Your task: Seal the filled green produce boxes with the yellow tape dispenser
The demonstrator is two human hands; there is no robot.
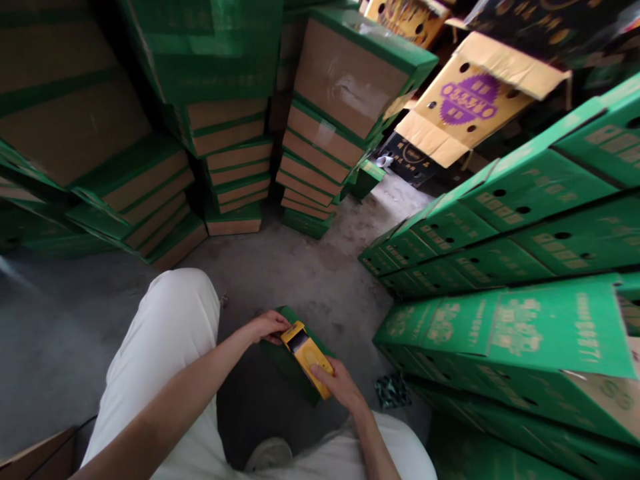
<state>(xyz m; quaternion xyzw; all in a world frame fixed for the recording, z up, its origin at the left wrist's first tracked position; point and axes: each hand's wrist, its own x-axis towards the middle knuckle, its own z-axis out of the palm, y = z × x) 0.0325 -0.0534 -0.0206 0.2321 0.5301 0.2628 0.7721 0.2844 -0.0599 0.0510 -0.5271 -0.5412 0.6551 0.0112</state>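
A yellow hand-held device [306,351] with a dark screen lies on top of a small green box [290,363] that rests on the concrete floor between my knees. My left hand [269,327] grips the device's far end, fingers curled round it. My right hand [340,385] holds its near end, thumb on top. My legs in white trousers [165,347] frame the spot, with one shoe [267,455] showing below.
Stacks of green and brown cardboard boxes [240,167] rise at the back and left. Leaning piles of green boxes [525,280] crowd the right. Yellow boxes with purple print [470,100] sit at top right. Bare concrete floor [310,267] lies ahead. A crumpled dark wrapper [393,391] lies by my right knee.
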